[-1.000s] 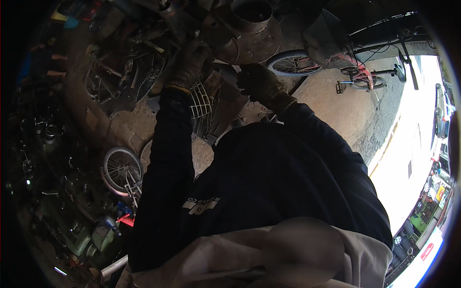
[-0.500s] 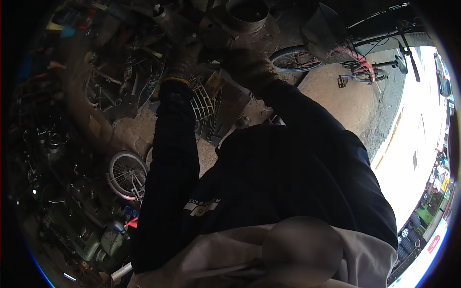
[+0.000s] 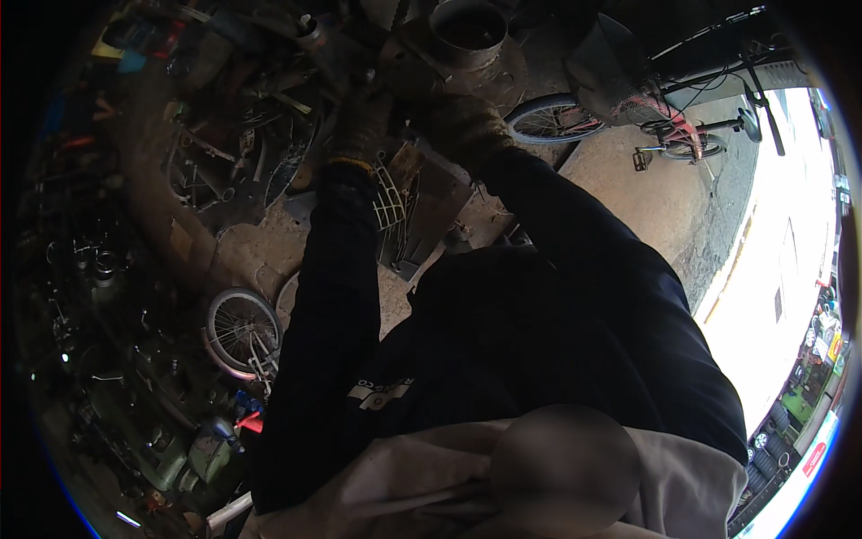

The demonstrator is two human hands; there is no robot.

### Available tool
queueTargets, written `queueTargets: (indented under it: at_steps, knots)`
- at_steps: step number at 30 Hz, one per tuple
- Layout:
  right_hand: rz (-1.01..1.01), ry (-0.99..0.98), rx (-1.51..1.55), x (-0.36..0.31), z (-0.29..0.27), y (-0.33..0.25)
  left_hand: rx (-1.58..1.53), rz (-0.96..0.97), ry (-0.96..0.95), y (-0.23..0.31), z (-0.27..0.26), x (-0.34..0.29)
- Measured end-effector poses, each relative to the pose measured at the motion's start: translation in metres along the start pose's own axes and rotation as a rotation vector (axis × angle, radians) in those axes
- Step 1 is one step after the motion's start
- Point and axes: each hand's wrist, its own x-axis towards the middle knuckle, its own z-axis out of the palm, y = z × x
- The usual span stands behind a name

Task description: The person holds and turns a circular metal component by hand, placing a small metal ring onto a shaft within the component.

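Observation:
My left hand point(image 3: 362, 126), in a worn work glove with a yellow cuff edge, reaches up among dark metal parts. My right hand point(image 3: 462, 130), in a similar glove, lies just right of it, its fingers turned in toward the left hand. Both hands look closed, but deep shadow hides what they grip. Beyond the right hand stands a round, open-topped metal cylinder point(image 3: 469, 40) on a wider rusty base. A metal pipe end point(image 3: 308, 27) juts up beyond the left hand. Below the hands lies a pale wire rack point(image 3: 389, 199), next to a flat dark plate point(image 3: 435, 202).
A red bicycle point(image 3: 678, 130) with a basket stands at the right, near the bright doorway. A bicycle wheel point(image 3: 242, 328) lies at the left. Scrap metal point(image 3: 211, 171) heaps up on the left, with a green machine point(image 3: 166, 449) at lower left.
My left hand and forearm have shifted slightly right, covering part of the wire rack. My right hand stays almost in place. The whole view has shifted a little.

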Motion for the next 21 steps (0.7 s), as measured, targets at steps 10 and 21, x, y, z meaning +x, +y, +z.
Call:
queueTargets:
  at_steps: [10,21]
  knots:
    - [-0.062,-0.105,-0.070,0.003,-0.024,0.010,-0.593,-0.194,0.195,0.027,0.033,-0.023]
    - [-0.013,0.053,-0.050,-0.004,-0.041,0.018,-0.705,-0.210,0.271,0.076,-0.006,-0.010]
